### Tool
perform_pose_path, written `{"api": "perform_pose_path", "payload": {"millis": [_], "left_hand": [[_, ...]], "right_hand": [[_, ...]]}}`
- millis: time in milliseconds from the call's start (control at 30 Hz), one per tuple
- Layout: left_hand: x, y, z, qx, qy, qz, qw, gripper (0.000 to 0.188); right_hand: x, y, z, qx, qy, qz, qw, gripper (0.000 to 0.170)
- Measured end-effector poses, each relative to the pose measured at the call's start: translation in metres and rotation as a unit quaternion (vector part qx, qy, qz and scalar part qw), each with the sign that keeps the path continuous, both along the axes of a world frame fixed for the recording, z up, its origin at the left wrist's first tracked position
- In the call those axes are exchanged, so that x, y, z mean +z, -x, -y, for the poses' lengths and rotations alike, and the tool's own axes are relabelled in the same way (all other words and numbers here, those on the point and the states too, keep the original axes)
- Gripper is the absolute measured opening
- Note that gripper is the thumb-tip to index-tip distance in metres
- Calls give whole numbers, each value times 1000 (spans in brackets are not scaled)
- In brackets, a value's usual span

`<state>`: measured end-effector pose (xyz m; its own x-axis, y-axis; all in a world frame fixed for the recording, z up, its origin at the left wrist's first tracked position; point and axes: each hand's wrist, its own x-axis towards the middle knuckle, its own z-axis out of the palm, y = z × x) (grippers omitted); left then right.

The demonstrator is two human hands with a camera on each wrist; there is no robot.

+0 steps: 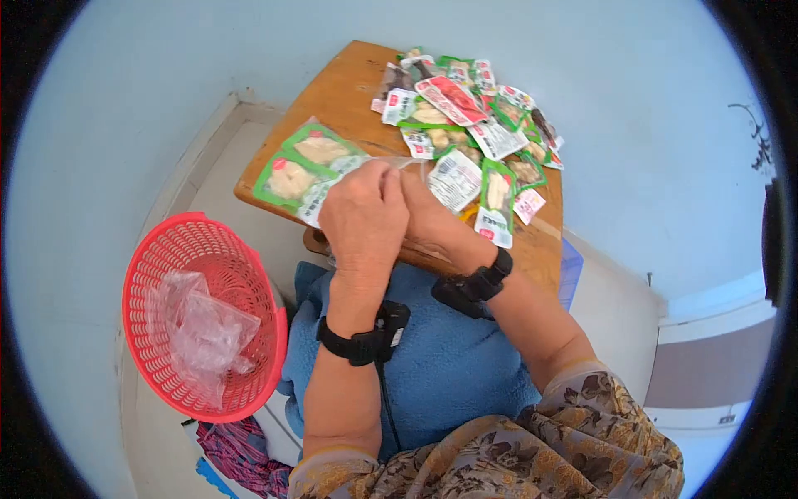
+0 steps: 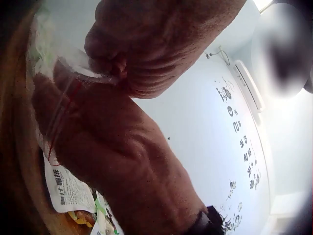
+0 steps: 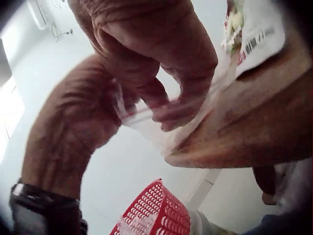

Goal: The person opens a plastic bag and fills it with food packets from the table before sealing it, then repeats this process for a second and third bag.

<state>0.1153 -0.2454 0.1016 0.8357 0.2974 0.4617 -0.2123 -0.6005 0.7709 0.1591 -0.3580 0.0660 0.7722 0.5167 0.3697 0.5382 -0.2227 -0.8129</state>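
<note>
A clear zip bag (image 2: 63,105) with a red line along its mouth lies over the table's left front part. Green-edged food packets (image 1: 291,179) show at its far end, in the head view. My left hand (image 1: 363,212) grips the bag at its mouth, fingers curled. Close beside it, my right hand (image 1: 440,220) pinches the same edge between thumb and fingers. The right wrist view shows the film and red strip (image 3: 142,115) running between both hands. In the head view the hands hide most of the bag's mouth.
Several sealed food packets (image 1: 453,100) are heaped on the wooden table (image 1: 341,87), toward its back and right. A red plastic basket (image 1: 266,333) holding crumpled clear bags (image 1: 204,324) stands low at the left. Blue cloth (image 1: 449,366) covers the lap.
</note>
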Motion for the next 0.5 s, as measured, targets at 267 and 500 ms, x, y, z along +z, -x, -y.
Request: {"api": "perform_pose_path", "payload": {"millis": [267, 500], "left_hand": [[2, 3, -1, -2, 15, -15, 1000, 15], [3, 1, 2, -2, 7, -38, 999, 14]], "right_hand": [[45, 29, 117, -243, 121, -46, 961, 27], [26, 59, 162, -428, 406, 9, 808, 49]]}}
